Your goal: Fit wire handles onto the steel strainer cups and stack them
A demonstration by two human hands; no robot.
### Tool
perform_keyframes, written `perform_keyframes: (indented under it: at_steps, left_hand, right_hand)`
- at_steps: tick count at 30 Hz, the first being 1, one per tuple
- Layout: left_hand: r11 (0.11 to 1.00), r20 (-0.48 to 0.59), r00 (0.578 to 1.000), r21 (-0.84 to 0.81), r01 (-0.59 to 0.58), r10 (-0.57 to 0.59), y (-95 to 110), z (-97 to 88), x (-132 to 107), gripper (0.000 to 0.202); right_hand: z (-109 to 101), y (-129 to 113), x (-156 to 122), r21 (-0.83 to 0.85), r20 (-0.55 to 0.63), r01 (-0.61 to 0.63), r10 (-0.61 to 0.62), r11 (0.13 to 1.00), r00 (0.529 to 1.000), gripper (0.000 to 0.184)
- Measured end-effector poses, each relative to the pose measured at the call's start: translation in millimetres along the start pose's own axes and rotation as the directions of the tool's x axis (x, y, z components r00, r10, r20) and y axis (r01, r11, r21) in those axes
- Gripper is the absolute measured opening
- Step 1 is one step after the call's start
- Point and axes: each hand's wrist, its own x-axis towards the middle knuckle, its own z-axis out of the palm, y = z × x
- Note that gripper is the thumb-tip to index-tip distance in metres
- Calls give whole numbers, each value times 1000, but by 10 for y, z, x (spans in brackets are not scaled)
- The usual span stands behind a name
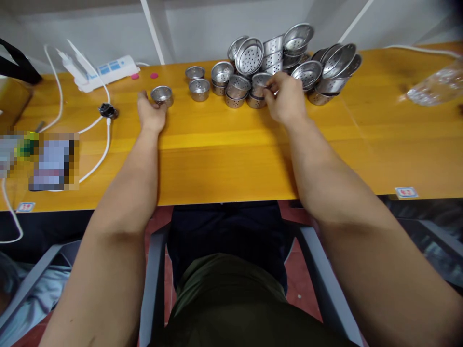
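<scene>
My left hand (151, 114) rests on the yellow wooden table (224, 154), its fingers closed around a single small steel strainer cup (162, 94). My right hand (285, 100) reaches into a pile of perforated steel strainer cups (275, 62) at the back middle and pinches the rim of one cup (261, 81) at the pile's front. Two more single cups (198, 88) stand between the hands.
A white power strip (104, 72) with white cables (103, 149) lies at the back left beside a small black object (107, 111). A clear plastic bottle (436, 86) lies at the right. Blurred items (47, 161) sit at the left edge. A grey wall stands behind.
</scene>
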Motion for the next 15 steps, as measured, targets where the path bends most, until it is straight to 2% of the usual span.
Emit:
perform_keyframes:
  at_steps: [1,2,3,5,6,8,9,11,13,15]
  left_hand:
    - [991,-153,979,-15,135,-136,88,3,-11,129]
    - [975,-278,935,-25,222,-220,195,-3,-24,136]
    - [972,-376,900,-8,233,-219,315,-12,-37,138]
    - [995,-407,912,57,87,-56,581,-22,-65,128]
    - [998,-367,929,62,-25,46,721,-8,-83,119]
    - [977,-201,958,-32,-213,202,998,78,-141,100]
    - [964,-89,968,-107,-245,236,1132,151,-183,100]
    - [942,80,956,-213,-259,281,1371,326,-282,117]
    - [924,154,931,-250,-288,331,1550,479,-377,129]
    - [921,167,923,-250,-299,345,1654,555,-438,125]
  right_hand:
    - [-14,-12,-7,10,-23,19,-19,1000,1000,27]
    - [-31,-20,-14,24,-44,40,-39,999,998,27]
    - [-49,-26,-22,44,-62,67,-65,997,996,27]
    - [-80,-45,-45,108,-91,140,-130,984,987,27]
    - [-88,-68,-63,152,-82,177,-167,972,983,25]
    - [-82,-154,-116,253,-24,240,-242,937,970,17]
    - [-66,-217,-150,301,14,261,-278,917,960,12]
    - [-6,-368,-229,358,75,277,-323,892,943,8]
    - [74,-514,-314,406,142,285,-368,868,919,16]
    - [158,-620,-391,464,190,296,-420,835,887,22]
